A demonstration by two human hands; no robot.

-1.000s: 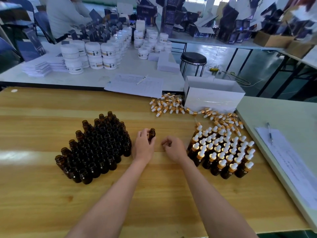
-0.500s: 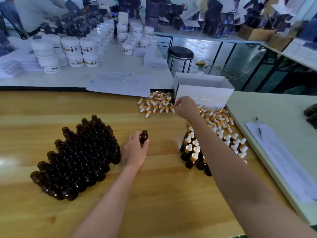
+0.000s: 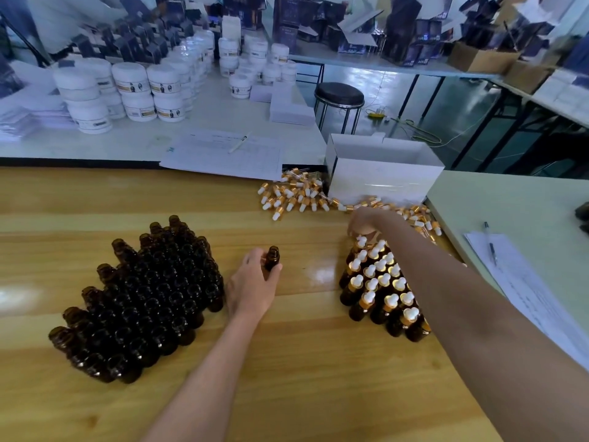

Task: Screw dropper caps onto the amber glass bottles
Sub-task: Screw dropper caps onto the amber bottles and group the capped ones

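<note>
Presently, head view only. Grips one amber bottle (image 3: 272, 258) in left hand (image 3: 251, 285), fingers and thumb curled round its body. Bottle near upright, long axis close to vertical, mouth open and facing up; base hidden behind the fingers, so cannot tell whether resting on the wooden table (image 3: 287, 393) or lifted off it. Sits between the block of uncapped bottles (image 3: 143, 298), just beside the left wrist, and the block of capped bottles (image 3: 379, 285) to the right.

Holds right hand (image 3: 363, 220) out far forward, past the far edge of the capped block, at the near fringe of the loose dropper caps (image 3: 296, 196) scattered in front of the white box (image 3: 382, 177). Shows back of hand only, fingers turned down and mostly hidden; cannot tell whether pinching a cap or closed on nothing.

Key relation: bottle mouth back and to the left of the right hand, well apart from it, nearer the body. Caps on their sides, long axes near horizontal and in mixed directions, against a near-vertical neck. Left hand on the bottle; right hand the nearer to the caps.

Judged step: fetching a cap. Judged need for next move: carry cap back toward left hand, tip it upright with pipette down, line up over the mouth, then twist with the right while steadying with the left. Risk, as judged: knocking capped bottles over with a low forearm on the return.
</note>
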